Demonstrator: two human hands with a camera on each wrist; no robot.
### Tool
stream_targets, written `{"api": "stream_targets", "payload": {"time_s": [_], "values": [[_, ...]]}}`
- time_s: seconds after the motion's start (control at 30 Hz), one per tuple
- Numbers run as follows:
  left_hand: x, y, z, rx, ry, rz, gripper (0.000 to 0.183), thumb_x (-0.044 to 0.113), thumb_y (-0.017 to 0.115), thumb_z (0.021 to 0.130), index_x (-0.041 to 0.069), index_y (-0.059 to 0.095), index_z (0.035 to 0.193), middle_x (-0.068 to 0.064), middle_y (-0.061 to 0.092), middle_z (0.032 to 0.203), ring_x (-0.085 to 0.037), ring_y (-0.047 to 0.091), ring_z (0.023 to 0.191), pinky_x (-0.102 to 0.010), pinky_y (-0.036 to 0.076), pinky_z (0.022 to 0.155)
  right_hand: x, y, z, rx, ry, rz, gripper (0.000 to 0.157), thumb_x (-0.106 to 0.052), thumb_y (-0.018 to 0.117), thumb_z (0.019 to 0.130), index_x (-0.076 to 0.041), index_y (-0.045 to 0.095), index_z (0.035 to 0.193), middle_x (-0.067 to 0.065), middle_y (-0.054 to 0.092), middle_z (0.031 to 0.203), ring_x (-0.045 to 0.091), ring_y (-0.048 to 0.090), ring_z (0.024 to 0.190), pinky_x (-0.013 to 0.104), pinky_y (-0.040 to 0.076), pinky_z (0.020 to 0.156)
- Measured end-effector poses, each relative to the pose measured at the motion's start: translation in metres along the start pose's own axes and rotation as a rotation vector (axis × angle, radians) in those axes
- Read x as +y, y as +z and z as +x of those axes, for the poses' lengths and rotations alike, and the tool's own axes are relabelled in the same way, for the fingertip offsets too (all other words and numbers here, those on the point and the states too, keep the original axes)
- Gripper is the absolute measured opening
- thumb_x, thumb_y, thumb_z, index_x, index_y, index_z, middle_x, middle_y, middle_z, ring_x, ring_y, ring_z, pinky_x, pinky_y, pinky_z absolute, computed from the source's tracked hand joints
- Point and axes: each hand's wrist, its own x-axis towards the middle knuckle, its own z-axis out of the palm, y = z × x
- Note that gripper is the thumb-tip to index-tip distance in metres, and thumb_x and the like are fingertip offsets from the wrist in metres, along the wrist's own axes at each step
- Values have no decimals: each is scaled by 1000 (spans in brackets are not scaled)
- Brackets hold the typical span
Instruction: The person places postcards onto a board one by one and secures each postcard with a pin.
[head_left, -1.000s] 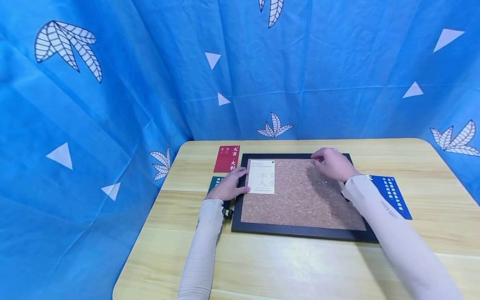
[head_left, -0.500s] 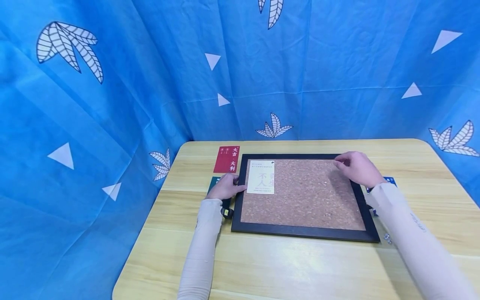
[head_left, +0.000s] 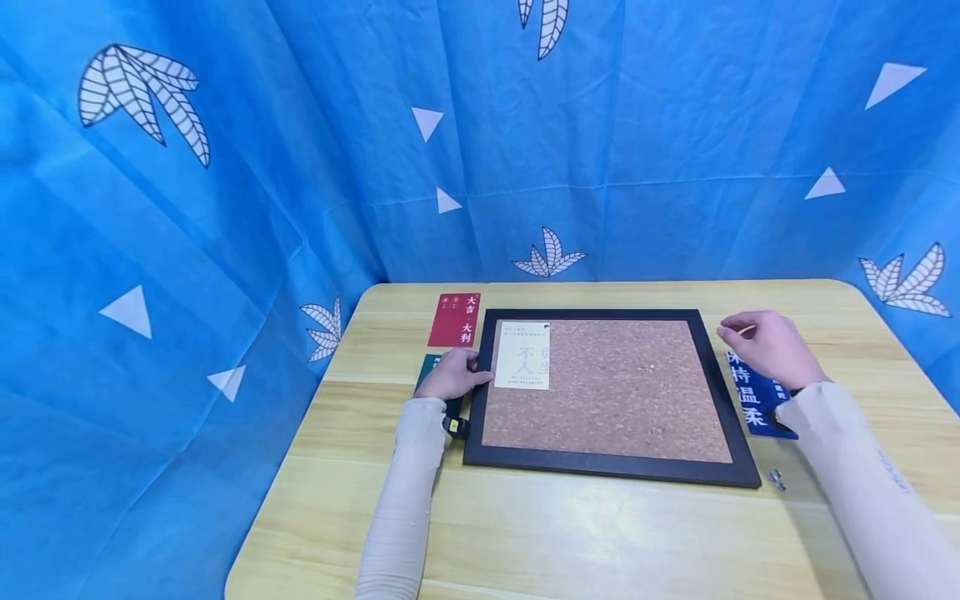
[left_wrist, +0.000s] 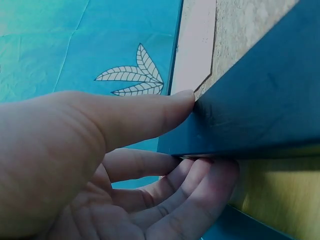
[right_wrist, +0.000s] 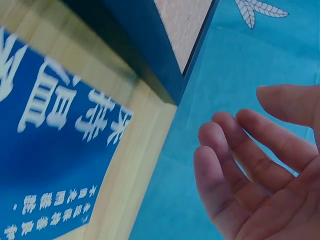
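Observation:
A black-framed cork board (head_left: 607, 417) lies on the table. My left hand (head_left: 450, 375) grips its left edge, with the thumb on top of the frame and the fingers curled against its side, as the left wrist view shows. Beside that thumb, a cream card (head_left: 522, 354) lies at the board's upper left, with a small dark spot at its top right corner. Off the board's right side hovers my right hand (head_left: 776, 346), its fingers relaxed and holding nothing. Beneath it a blue card (right_wrist: 55, 135) with white characters lies on the table, partly hidden by the hand and sleeve.
A red card (head_left: 453, 320) lies beyond the board's left corner. Most of a green card (head_left: 427, 367) is covered by my left hand. Small clear pieces (head_left: 776, 479) lie near the board's front right corner. A blue curtain (head_left: 600, 167) hangs behind the table.
My right hand has moved right, from over the board's far edge to beyond its right side, uncovering the small clear pieces. My left fingers have drawn back off the cream card onto the frame.

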Motion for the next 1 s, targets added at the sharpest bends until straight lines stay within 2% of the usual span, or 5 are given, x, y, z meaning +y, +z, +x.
{"api": "stream_targets", "payload": {"time_s": [0.33,0.6,0.87,1.0], "values": [[2,0,-2,3,-9,10,20,28,76,96,9,71,96,-7,61,76,-19,57,67,-27,43,61,20,-9,-16,-11,66,-17,51,-32,54,107,14,61,129,39,66,120,53,64,105,63,53,84],[4,1,-3,2,-10,3,21,28,75,96,8,70,94,-7,59,75,-20,57,67,-28,43,61,34,-8,-28,14,156,-39,55,-32,57,105,18,58,128,42,64,116,52,63,99,62,50,80],[3,1,-4,10,-15,20,20,28,76,96,9,71,95,-7,59,76,-19,56,66,-27,42,60,49,-7,-37,-56,232,-96,76,-40,61,102,26,43,135,49,54,121,58,58,103,65,49,82],[4,-1,-5,11,-8,19,20,28,75,96,8,71,97,-7,59,76,-18,56,66,-27,42,60,58,-5,-42,-71,249,-120,78,-37,65,99,30,42,132,47,59,112,51,60,93,66,50,82]]}}
